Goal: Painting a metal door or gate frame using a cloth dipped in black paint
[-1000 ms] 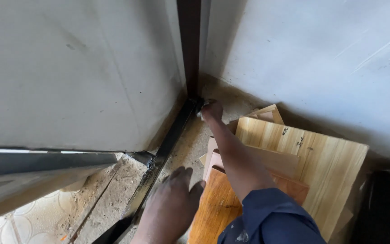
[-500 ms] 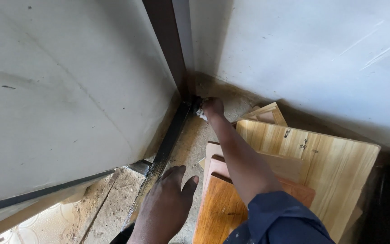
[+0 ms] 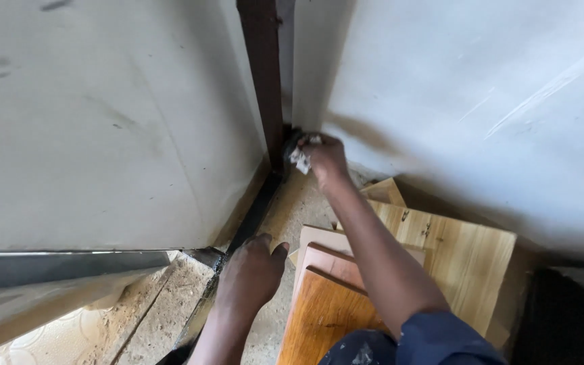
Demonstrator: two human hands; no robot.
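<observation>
My right hand (image 3: 324,157) reaches out to the foot of a dark upright metal post (image 3: 263,81) in the corner between two grey panels. It is closed around a small dark and white object (image 3: 297,154), pressed against the post; what the object is I cannot tell. My left hand (image 3: 250,272) rests flat on the dusty floor, fingers spread, touching a dark metal rail (image 3: 246,226) that runs along the floor toward the post.
Light wooden boards (image 3: 464,253) and an orange-brown board (image 3: 319,318) lie stacked on the floor at the right, under my right arm. A grey panel (image 3: 103,128) stands at the left, another (image 3: 461,101) at the right. A dark object (image 3: 559,318) sits far right.
The view has shifted closer to the corner. My right hand has stayed at the base of the post and my left hand has stayed on the floor beside the rail.
</observation>
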